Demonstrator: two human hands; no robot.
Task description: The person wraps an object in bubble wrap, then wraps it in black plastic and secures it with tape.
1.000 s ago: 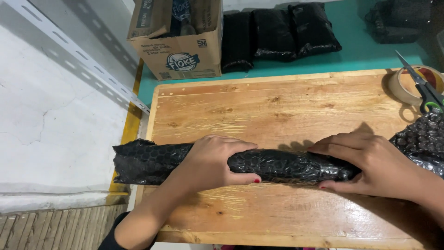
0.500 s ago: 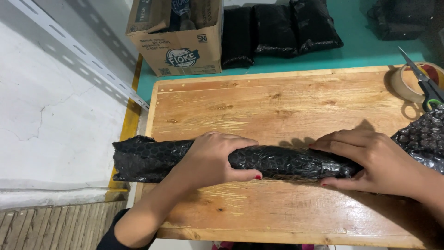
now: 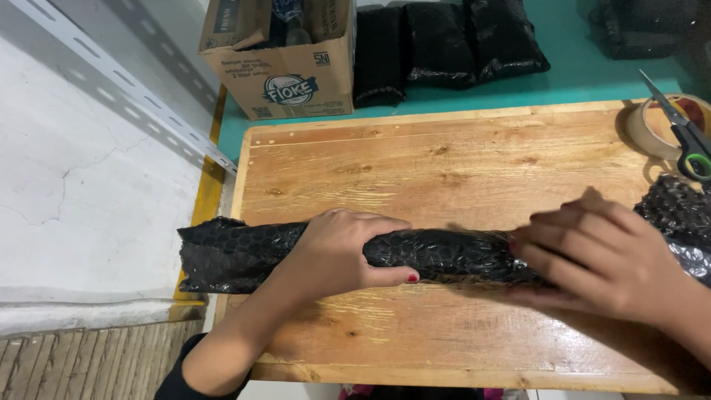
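A long roll wrapped in black bubble wrap [image 3: 444,255] lies across the wooden board [image 3: 459,167]. Its left end sticks out past the board's left edge. My left hand [image 3: 337,252] is closed over the roll left of its middle, thumb underneath at the front. My right hand [image 3: 607,255] lies over the roll's right end, fingers pressed flat on the wrap and slightly blurred. More loose black bubble wrap [image 3: 678,211] bunches up behind my right hand at the frame's right edge.
A tape roll [image 3: 652,130] with green-handled scissors [image 3: 685,137] on it sits at the board's far right corner. A cardboard box [image 3: 285,55] and several black wrapped packages [image 3: 444,41] stand behind the board on a teal surface. A white wall runs along the left.
My right hand has slid a little left along the roll, fingers spreading over the wrap. The left hand keeps its grip and the roll stays in place.
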